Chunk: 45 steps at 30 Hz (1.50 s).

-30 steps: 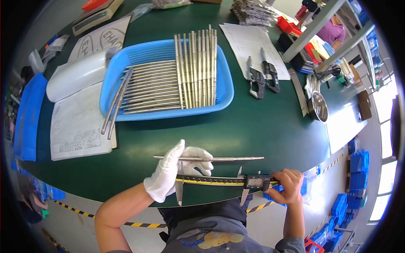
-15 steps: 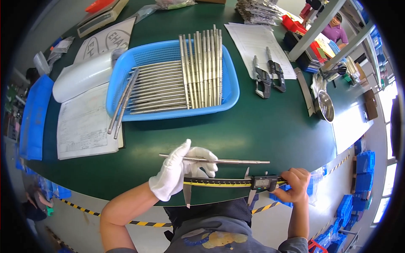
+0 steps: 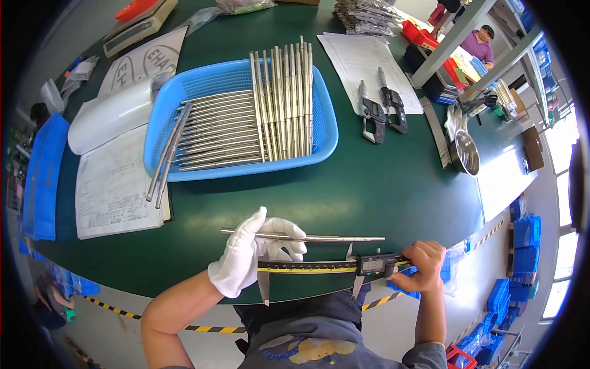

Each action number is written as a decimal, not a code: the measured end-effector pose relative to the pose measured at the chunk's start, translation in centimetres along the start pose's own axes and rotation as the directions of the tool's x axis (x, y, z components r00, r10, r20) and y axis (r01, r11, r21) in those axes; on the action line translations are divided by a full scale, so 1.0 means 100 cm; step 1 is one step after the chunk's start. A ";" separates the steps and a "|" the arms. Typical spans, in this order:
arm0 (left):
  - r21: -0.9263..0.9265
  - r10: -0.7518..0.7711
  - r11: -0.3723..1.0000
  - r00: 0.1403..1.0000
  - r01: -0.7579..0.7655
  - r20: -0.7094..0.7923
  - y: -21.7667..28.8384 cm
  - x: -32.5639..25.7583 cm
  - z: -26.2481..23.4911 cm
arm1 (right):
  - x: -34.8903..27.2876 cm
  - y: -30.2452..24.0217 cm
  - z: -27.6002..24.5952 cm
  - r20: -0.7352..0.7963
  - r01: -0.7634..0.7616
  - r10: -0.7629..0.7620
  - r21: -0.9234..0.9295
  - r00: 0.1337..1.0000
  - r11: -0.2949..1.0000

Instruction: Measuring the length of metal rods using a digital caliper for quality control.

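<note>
My left hand (image 3: 236,261), in a white glove, has its fingers closed round a slim stepped metal rod (image 3: 344,238). The rod lies roughly level, its longer part sticking out to the right. Just below it and apart from it runs a digital caliper (image 3: 313,267), jaws spread and nothing between them. The caliper's left end meets the gloved hand; whether those fingers grip it too is hidden. My bare right hand (image 3: 424,267) is closed on the caliper's right end, beside its display. Ahead, a blue basket (image 3: 246,174) holds many similar rods, with two (image 3: 166,161) leaning over its left rim.
Two micrometers (image 3: 372,117) lie right of the basket by paper sheets (image 3: 335,58). Further right are a steel bowl (image 3: 466,154) and a flat metal strip (image 3: 436,132). Drawings (image 3: 117,190) and a plastic film roll (image 3: 110,117) lie left. A person (image 3: 479,46) sits beyond.
The whole view has shifted slightly, so the table things appear a little further left. Both hands keep their hold, and the caliper's jaw gap looks the same.
</note>
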<state>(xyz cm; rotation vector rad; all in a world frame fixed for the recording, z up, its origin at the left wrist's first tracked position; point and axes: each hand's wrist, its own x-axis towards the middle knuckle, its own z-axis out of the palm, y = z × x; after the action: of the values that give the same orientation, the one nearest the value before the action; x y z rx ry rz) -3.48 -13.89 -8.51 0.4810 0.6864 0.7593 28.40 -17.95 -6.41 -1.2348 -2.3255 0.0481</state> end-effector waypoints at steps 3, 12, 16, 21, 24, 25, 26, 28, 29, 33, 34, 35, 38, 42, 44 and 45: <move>0.020 -0.009 1.000 1.000 0.009 -0.011 0.000 0.001 0.003 | -0.002 -0.001 -0.002 0.004 -0.010 0.010 0.001 1.000 1.000; -0.055 -0.035 0.998 0.997 0.039 0.072 -0.003 0.002 -0.001 | -0.001 -0.005 0.001 0.004 -0.010 0.010 -0.001 1.000 1.000; -0.051 -0.033 0.998 0.997 0.037 0.068 -0.003 0.002 -0.002 | 0.000 -0.007 0.000 0.019 -0.017 0.018 -0.002 1.000 1.000; -0.050 -0.029 0.998 0.997 0.032 0.076 -0.003 0.002 -0.001 | -0.002 -0.008 0.001 0.011 -0.024 0.024 -0.005 1.000 1.000; -0.038 -0.007 0.999 0.997 0.010 0.081 -0.005 0.003 -0.002 | -0.002 -0.008 0.001 0.013 -0.030 0.030 -0.001 0.999 1.000; -0.038 -0.007 0.999 0.997 0.010 0.081 -0.005 0.003 -0.002 | -0.002 -0.008 0.001 0.010 -0.029 0.029 0.004 1.000 1.000; -0.042 -0.014 0.999 0.997 0.018 0.077 -0.005 0.003 -0.002 | -0.002 -0.008 0.001 0.008 -0.028 0.028 0.008 1.000 1.000; -0.046 -0.022 0.999 0.997 0.026 0.074 -0.005 0.003 -0.002 | -0.002 -0.009 -0.001 0.022 -0.032 0.032 -0.004 0.999 0.999; -0.043 -0.026 0.999 0.997 0.029 0.070 -0.005 0.003 -0.002 | -0.002 -0.009 -0.002 0.034 -0.036 0.036 -0.017 0.999 0.999; -0.008 -0.032 0.999 0.999 0.032 0.037 -0.005 0.004 0.000 | -0.003 -0.009 -0.004 0.044 -0.037 0.038 -0.030 0.998 0.999; -0.009 -0.035 0.999 0.998 0.035 0.043 -0.005 0.003 0.000 | -0.002 -0.009 -0.004 0.056 -0.023 0.025 -0.038 0.998 0.999; -0.006 -0.025 1.000 0.999 0.025 0.025 -0.004 0.002 0.001 | -0.001 -0.009 -0.004 0.068 -0.009 0.012 -0.046 0.998 0.999; -0.029 -0.021 0.999 1.000 0.022 0.011 -0.004 0.000 0.000 | 0.000 -0.011 -0.006 0.065 0.013 -0.009 -0.054 0.998 0.998; -0.045 -0.017 0.999 1.000 0.018 0.017 -0.005 0.003 0.000 | 0.002 -0.012 -0.008 0.068 0.019 -0.016 -0.047 0.998 0.999; -0.036 -0.015 0.999 1.000 0.015 0.012 -0.005 0.002 0.001 | 0.002 -0.013 -0.008 0.075 0.021 -0.019 -0.016 0.997 1.000; -0.038 -0.015 0.999 1.000 0.015 0.004 -0.004 0.001 0.001 | 0.003 -0.014 -0.008 0.073 0.019 -0.018 -0.017 0.997 1.000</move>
<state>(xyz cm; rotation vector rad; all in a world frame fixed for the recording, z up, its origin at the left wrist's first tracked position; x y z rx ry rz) -3.14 -14.09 -8.73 0.4422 0.6707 0.7561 27.57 -18.70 -5.20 -1.2394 -2.4041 0.0672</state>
